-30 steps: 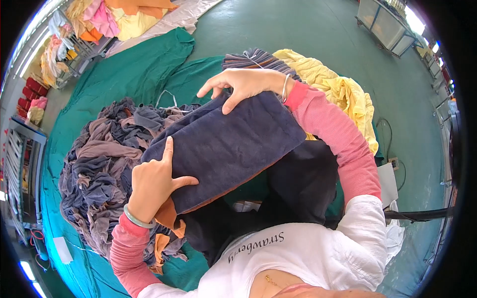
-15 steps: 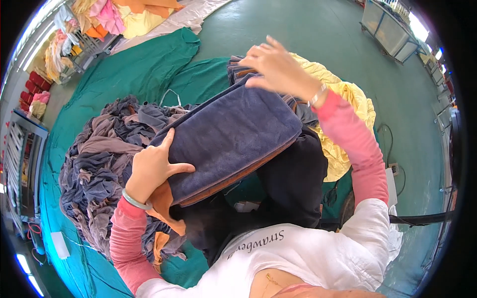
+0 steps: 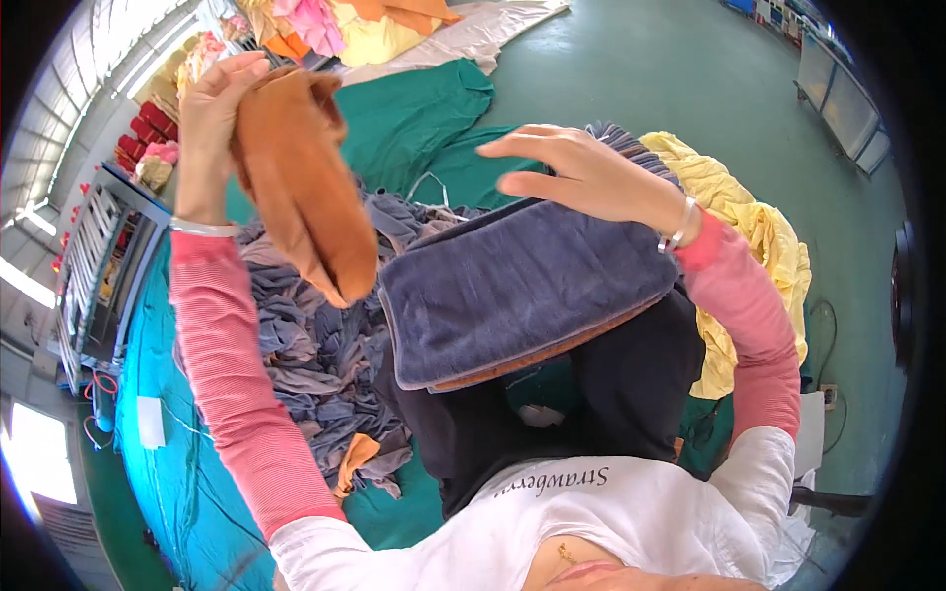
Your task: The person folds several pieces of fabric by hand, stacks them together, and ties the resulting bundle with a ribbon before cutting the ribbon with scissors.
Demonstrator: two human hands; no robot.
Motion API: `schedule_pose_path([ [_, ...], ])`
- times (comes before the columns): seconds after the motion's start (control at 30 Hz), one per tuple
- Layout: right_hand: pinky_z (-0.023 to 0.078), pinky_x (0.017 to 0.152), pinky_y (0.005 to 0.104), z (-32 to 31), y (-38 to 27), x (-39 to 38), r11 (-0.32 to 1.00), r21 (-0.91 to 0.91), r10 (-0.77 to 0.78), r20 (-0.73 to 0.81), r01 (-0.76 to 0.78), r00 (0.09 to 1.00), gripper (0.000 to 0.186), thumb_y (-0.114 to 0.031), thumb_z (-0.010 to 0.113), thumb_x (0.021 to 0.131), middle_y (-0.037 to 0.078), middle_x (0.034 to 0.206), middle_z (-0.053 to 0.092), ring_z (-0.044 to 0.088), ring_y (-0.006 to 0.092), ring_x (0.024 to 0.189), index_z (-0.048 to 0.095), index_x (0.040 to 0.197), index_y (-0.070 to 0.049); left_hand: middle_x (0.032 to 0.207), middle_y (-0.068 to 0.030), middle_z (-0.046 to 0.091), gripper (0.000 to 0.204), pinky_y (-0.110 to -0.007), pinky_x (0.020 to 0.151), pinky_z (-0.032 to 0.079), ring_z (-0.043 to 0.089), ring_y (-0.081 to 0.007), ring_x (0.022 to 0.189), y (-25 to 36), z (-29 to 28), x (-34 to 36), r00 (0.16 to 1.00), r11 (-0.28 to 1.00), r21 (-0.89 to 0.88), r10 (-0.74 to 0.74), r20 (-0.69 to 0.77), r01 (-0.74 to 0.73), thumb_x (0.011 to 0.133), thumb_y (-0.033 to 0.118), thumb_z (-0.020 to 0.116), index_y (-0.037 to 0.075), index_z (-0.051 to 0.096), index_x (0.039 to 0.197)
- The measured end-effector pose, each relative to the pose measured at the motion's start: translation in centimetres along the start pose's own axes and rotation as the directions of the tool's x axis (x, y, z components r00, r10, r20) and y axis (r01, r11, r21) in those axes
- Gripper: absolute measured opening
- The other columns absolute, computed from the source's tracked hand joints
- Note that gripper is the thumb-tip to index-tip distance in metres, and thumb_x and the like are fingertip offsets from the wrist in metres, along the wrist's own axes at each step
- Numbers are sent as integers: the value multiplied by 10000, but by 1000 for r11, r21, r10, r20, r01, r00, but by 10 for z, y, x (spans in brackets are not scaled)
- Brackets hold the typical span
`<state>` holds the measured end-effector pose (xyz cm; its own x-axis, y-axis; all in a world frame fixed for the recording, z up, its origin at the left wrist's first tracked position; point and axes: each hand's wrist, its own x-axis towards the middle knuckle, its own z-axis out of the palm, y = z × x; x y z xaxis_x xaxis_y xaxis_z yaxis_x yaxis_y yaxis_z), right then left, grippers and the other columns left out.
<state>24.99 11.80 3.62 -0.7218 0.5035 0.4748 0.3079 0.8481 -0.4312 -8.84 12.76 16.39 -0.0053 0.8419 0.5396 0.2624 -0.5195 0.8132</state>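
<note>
My left hand point(image 3: 215, 103) is raised at the upper left, fingers closed on the top edge of an orange-brown cloth point(image 3: 305, 192). That cloth hangs down from it, slightly blurred. Across my lap lies a flat, folded dark blue-grey plush cloth point(image 3: 527, 286), with an orange-brown layer point(image 3: 552, 357) showing beneath its near edge. Just over its far right part hovers my right hand point(image 3: 591, 179), empty, with thumb and fingers apart. Left of my legs spreads a heap of crumpled grey and mauve cloths point(image 3: 315, 305).
Behind my right hand stands a row of folded dark cloths point(image 3: 636, 153) beside a yellow cloth bundle point(image 3: 764, 231). A green sheet point(image 3: 414, 128) covers the floor. Colourful cloths point(image 3: 389, 39) lie at the far left, a wheeled bin point(image 3: 838, 94) at the far right.
My left hand has left the folded dark cloth and risen to the upper left, lifting the orange-brown cloth. My right hand stays above the dark cloth, fingers now pointing left. The view has shifted.
</note>
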Motion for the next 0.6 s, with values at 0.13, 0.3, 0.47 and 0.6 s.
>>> schedule_pose_path([
  [0.13, 422, 880, 340, 20, -5, 50, 991, 136, 10, -178, 14, 984, 592, -436, 552, 851, 205, 1118, 565, 548, 281, 1054, 467, 1227, 13, 843, -28, 646, 185, -182, 609, 447, 580, -68, 703, -20, 51, 4, 996, 992, -98, 82, -19, -83, 808, 94, 637, 21, 623, 977],
  [0.3, 445, 834, 330, 28, 21, 82, 934, 357, 122, -312, -3, 942, 509, -311, 627, 799, 165, 1024, 599, 578, 263, 956, 500, 1165, 18, 923, -42, 630, 227, -218, 739, 457, 578, -99, 832, -16, 105, -12, 989, 967, -254, 60, 134, -24, 803, 16, 611, 8, 596, 1030],
  [0.47, 459, 704, 268, 23, 36, 78, 854, 501, 384, -418, -144, 824, 294, -180, 661, 779, 49, 894, 605, 567, 126, 774, 572, 979, 15, 1166, -106, 517, 425, -276, 851, 460, 576, -175, 948, -20, 114, -17, 986, 924, -377, 117, 119, -64, 777, -115, 489, -12, 487, 1189],
  [0.6, 444, 643, 311, 22, 11, 62, 994, -62, 7, -801, -94, 598, 307, -262, 675, 752, 95, 787, 559, 549, 213, 712, 552, 816, 13, 1148, -94, 525, 436, -287, 841, 480, 510, -182, 1072, -24, 129, -28, 995, 899, -436, 15, 101, 31, 789, -113, 462, -9, 472, 1212],
])
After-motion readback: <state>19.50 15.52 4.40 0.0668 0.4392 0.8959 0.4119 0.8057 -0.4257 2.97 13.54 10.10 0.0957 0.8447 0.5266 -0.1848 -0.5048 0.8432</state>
